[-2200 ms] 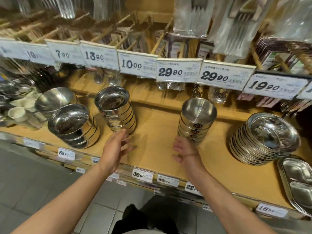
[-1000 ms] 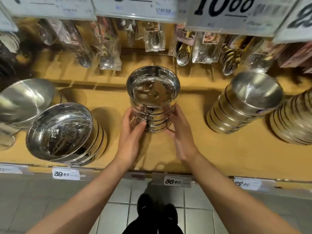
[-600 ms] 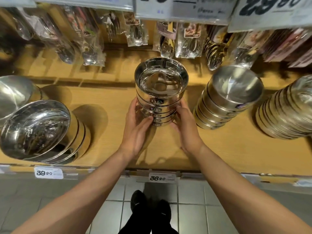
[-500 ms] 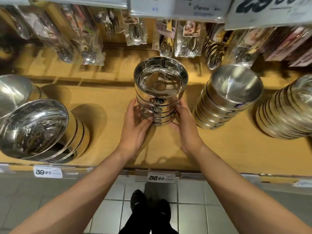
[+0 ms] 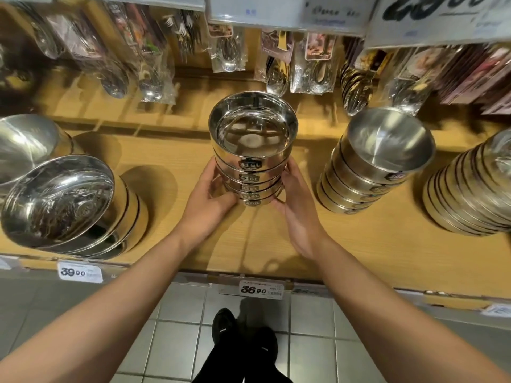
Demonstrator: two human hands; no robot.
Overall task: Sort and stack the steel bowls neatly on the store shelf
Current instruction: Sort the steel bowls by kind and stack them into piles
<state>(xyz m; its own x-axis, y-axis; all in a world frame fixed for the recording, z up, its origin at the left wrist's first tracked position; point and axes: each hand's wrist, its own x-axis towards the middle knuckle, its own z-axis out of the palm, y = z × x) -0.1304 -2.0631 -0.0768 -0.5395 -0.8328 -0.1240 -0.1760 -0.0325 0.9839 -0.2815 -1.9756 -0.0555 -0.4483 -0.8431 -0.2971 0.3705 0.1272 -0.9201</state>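
Observation:
A stack of several shiny steel bowls with "316L" labels (image 5: 252, 150) stands in the middle of the wooden shelf (image 5: 359, 244). My left hand (image 5: 206, 201) holds the stack's lower left side, thumb curled across the front of the bottom bowls. My right hand (image 5: 297, 205) holds its lower right side, fingers wrapped round behind. A stack of matte steel bowls (image 5: 373, 161) leans to the right of it. At the left sits a tilted stack of wider bowls (image 5: 63, 203), with another large bowl (image 5: 25, 145) behind it.
A leaning stack of steel plates (image 5: 470, 189) fills the right edge. Packaged spoons and forks (image 5: 226, 51) hang along the shelf's back. Price tags (image 5: 258, 289) line the shelf's front lip. Grey floor tiles and my dark shoes (image 5: 240, 341) lie below.
Both hands reached in from the shelf front and closed round the middle stack. Over the last half second hands and stack have barely shifted.

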